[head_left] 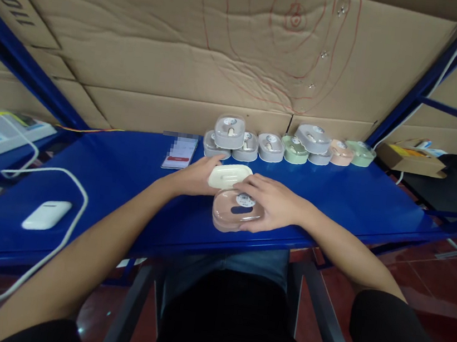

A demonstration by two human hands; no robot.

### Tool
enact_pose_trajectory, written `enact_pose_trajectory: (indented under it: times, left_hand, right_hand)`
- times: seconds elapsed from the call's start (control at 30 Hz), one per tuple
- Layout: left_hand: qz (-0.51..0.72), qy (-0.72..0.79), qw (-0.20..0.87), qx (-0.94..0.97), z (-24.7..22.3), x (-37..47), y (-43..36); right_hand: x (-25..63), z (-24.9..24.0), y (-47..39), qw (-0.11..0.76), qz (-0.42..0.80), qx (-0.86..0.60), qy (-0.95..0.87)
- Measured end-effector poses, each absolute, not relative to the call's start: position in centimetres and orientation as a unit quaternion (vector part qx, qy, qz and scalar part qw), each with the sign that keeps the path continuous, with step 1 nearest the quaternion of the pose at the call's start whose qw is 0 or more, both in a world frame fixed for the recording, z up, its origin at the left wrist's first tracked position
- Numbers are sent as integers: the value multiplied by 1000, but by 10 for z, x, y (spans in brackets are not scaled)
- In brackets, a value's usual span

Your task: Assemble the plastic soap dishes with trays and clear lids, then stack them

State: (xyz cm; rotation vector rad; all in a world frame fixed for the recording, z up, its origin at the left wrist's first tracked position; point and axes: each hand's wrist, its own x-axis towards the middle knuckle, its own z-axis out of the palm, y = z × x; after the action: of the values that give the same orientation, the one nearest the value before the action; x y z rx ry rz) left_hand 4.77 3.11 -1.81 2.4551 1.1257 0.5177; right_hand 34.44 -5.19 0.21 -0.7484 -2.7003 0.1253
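Observation:
My left hand (pixel 199 177) is closed on one end of a shallow cream oval tray (pixel 224 177), tilted so that its face shows. Just below it is a pink rounded box (pixel 222 218) with a clear cover, a round white label and a dark oval opening in its middle. My right hand (pixel 272 204) wraps round the box's right side. Its fingertips reach to the tray's lower right edge; whether they press on it I cannot tell. Both things are above the front part of the blue table (pixel 130 152).
Along the back stand several similar lidded boxes, including a grey one (pixel 271 147), a green one (pixel 296 151) and a pink one (pixel 341 153); some are stacked. A phone (pixel 180 152) lies left of them. A white earphone case (pixel 46 215) and a white cable (pixel 74 223) are farther left.

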Motion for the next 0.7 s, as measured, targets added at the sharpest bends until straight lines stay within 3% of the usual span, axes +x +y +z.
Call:
enact_pose_trajectory:
  times: [0.47,0.7]
  left_hand:
    - [191,419,208,863,-27,41,36]
    - [172,415,199,871,-29,40,38]
  right_hand:
    - [330,0,-61,150,52,-299,-941]
    - [325,11,-71,98,21,-334,-937]
